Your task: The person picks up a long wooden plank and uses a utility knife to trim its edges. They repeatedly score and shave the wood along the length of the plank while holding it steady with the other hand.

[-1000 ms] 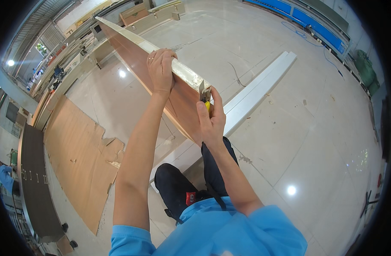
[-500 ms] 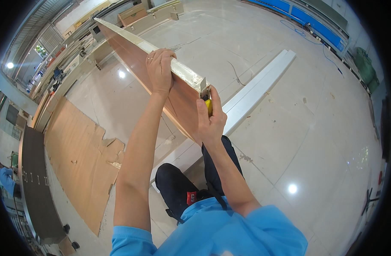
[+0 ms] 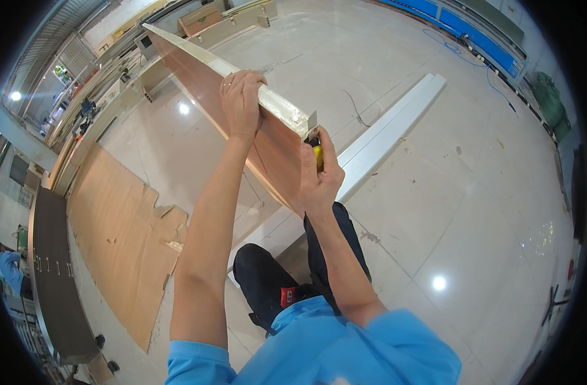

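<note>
A long brown panel [image 3: 277, 146] stands on its edge, running from my knees toward the far left. A pale, shiny strip, partly film-like, covers its upper edge [image 3: 282, 110]. My left hand [image 3: 242, 106] is wrapped over that edge, fingers on top, gripping the panel. At the panel's near end, my right hand [image 3: 320, 173] holds a yellow and black utility knife [image 3: 318, 154] between thumb and fingers. Its wide metal blade points up beside the corner of the edge strip. Whether the blade touches the strip I cannot tell.
White boards [image 3: 389, 135] lie on the tiled floor under the panel's near end. Left of me is a torn brown sheet [image 3: 123, 237], with a dark panel [image 3: 55, 276] beyond it. Stacked profiles line the far left; a blue machine [image 3: 473, 38] stands far right.
My right hand and the knife have shifted slightly right, and the blade stands a little farther from the strip's corner. My left hand keeps its grip on the panel.
</note>
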Demonstrator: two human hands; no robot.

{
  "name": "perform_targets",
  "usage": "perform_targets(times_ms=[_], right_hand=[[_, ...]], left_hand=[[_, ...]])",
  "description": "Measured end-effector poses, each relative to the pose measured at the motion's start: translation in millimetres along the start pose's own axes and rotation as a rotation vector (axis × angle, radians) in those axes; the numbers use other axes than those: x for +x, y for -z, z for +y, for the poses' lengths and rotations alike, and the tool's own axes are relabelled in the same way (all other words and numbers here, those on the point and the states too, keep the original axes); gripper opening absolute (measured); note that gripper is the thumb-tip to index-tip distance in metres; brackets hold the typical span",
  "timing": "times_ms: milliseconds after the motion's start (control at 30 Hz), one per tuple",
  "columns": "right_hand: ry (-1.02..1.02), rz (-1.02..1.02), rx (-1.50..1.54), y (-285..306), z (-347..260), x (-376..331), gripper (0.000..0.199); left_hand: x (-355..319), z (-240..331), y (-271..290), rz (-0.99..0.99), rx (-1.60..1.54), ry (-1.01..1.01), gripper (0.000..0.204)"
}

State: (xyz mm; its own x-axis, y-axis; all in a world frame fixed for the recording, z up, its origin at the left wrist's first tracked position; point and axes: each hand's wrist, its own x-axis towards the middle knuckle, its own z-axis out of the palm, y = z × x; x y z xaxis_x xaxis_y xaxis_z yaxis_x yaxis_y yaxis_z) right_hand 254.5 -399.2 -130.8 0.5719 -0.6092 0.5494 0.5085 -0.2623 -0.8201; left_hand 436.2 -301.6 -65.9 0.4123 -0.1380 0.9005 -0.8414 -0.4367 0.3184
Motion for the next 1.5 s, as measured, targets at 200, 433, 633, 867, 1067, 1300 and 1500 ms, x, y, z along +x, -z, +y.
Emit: perform_targets(times_ms=[200,433,633,867,1067,1300,1500], right_hand=[[-0.294,-0.243,0.425,23.6,3.5,7.3,0.053],[-0.367,-0.247,0.600,28.8,-3.8,11.5,0.062],[-0.411,-0.308,0.525,37.6,-5.8,19.3,0.059],[-0.590,-0.028,0.501,46.7,-6.4,69.5,0.060],[-0.516,-0.242,0.385,78.6,2.7,78.8,0.061],[-0.430,-0.402,0.309,72.1,1.2,55.3,0.056],[-0.412,-0.555,0.534,65.0,-5.8,30.8,0.060]], left_hand=[[0.4,-4.1,-0.1,0.006,0.027,-0.043,0.041],[-1.6,-4.9,0.7,0.006,0.048,-0.038,0.038],[-2.7,-5.9,2.2,-0.004,-0.036,0.031,0.043],[-3.1,-10.4,1.5,-0.018,0.071,-0.060,0.034],[-1.6,-9.7,2.1,-0.021,0.105,-0.116,0.030],[1.8,-5.5,7.3,-0.093,0.033,-0.042,0.030],[2.2,-2.3,8.3,-0.070,0.059,-0.088,0.037]])
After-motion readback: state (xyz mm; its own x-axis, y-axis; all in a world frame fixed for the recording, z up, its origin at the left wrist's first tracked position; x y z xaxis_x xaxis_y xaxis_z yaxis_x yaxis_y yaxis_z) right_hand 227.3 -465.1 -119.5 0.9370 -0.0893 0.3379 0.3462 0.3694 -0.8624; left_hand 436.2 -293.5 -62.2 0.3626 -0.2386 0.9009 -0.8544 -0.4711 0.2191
